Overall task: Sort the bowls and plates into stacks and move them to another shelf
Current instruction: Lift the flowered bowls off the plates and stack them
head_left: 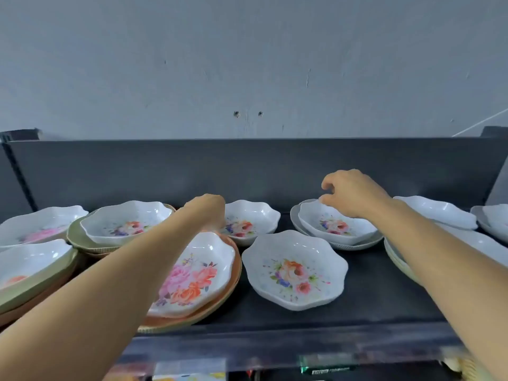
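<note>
On the dark shelf (371, 284), right hand (354, 193) grip loosely spread over floral bowl (336, 224) rim; left hand (207, 210) grip unclear.

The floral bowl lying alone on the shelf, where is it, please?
Centre-right in the head view: the lone floral bowl lies on the dark shelf near its front edge, right of the orange plate.

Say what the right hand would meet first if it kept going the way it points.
Probably the far rim of the flowered bowl sitting on a grey plate: the right hand hovers just over it, fingers curled down. Depth is unclear; contact can't be confirmed.
</note>
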